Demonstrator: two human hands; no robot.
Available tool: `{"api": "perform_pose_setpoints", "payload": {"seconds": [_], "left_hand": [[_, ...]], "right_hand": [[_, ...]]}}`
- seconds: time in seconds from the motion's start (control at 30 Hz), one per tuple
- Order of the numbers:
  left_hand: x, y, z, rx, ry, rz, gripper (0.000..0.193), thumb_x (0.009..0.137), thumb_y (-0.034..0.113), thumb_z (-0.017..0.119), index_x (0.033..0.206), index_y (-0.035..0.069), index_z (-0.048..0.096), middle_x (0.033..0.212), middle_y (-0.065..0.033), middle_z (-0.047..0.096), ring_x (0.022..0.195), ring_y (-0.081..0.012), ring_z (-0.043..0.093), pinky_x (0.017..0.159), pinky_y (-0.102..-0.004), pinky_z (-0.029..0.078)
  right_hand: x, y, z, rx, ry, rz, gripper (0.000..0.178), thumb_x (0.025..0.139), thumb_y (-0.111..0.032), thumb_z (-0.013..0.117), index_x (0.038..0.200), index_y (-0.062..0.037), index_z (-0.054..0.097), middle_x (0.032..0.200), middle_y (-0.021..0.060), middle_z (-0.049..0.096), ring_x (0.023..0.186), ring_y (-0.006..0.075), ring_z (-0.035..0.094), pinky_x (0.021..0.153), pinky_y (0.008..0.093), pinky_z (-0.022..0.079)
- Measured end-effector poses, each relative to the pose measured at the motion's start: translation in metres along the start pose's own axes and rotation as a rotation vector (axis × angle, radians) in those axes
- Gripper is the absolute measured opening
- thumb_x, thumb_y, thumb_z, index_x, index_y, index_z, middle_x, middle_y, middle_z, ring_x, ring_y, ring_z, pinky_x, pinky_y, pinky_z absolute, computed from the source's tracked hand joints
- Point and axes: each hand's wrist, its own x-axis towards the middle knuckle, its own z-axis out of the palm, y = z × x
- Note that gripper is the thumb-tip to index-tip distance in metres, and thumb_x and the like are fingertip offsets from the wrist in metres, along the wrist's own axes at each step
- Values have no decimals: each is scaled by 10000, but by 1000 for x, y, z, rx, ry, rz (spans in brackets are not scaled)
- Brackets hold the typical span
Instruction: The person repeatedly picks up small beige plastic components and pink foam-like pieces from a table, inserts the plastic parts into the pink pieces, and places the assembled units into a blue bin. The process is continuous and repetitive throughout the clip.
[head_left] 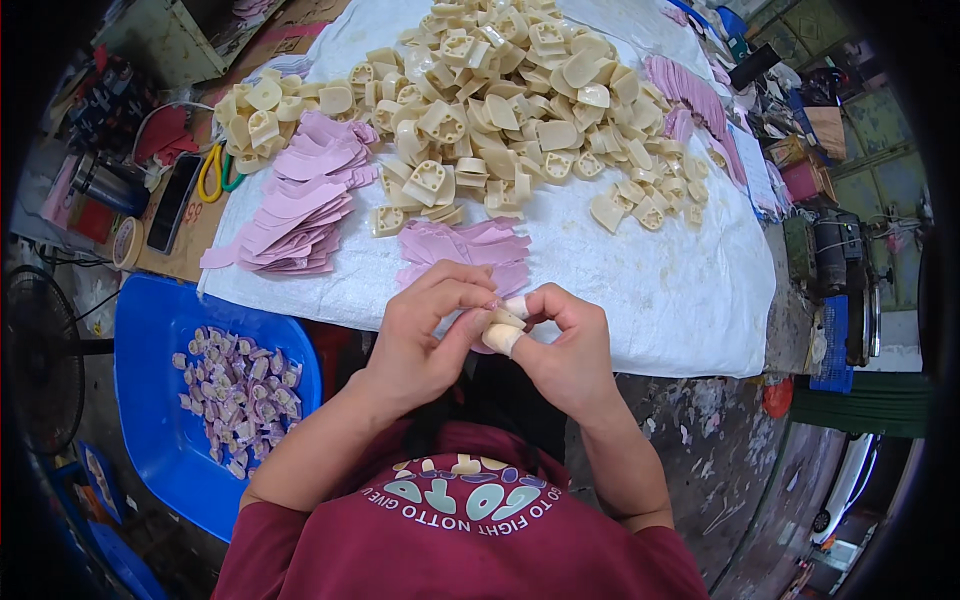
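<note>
Both hands, left hand (425, 335) and right hand (565, 345), together, pinching cream plastic piece (503, 330) | long axis roughly vertical, rounded end toward person

Left hand (425, 335) and right hand (560, 345) meet, fingers pinched.

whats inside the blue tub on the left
The blue tub holds a loose heap of small cream pieces wrapped in pink, spread over its middle. Bare blue bottom shows around them. What lies under the heap is covered.
</note>
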Motion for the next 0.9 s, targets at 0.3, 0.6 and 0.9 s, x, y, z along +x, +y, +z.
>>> {"api": "perform_pose_setpoints", "payload": {"seconds": [0.3, 0.6, 0.9], "left_hand": [[-1, 17, -4, 95, -48, 63, 140, 806, -52, 633, 930, 12, 619, 1045, -122, 538, 924, -211, 578, 811, -314, 482], [-14, 19, -7, -271, 130, 95, 255, 794, -100, 652, 1012, 22, 599, 1300, -187, 450, 1006, -184, 609, 881, -308, 496], [-5, 27, -12, 131, 17, 353, 245, 728, -113, 668, 934, 6, 611, 972, -177, 643, 780, -254, 672, 629, -295, 542]], "right_hand": [[1, -5, -8, -186, -21, -156, 212, 728, -119, 762, 832, -2, 619, 771, 82, 634, 721, 147, 593, 680, 321, 464], [-3, 12, -12, 452, 151, -117, 888, 765, -213, 795, 1439, 43, 278, 1431, 165, 405, 1249, 259, 465, 1049, 369, 370], [-17, 16, -14, 957, -94, 140, 207, 900, -61, 610, 1064, 59, 647, 1033, 131, 681, 946, 165, 644, 885, 309, 497]]}}
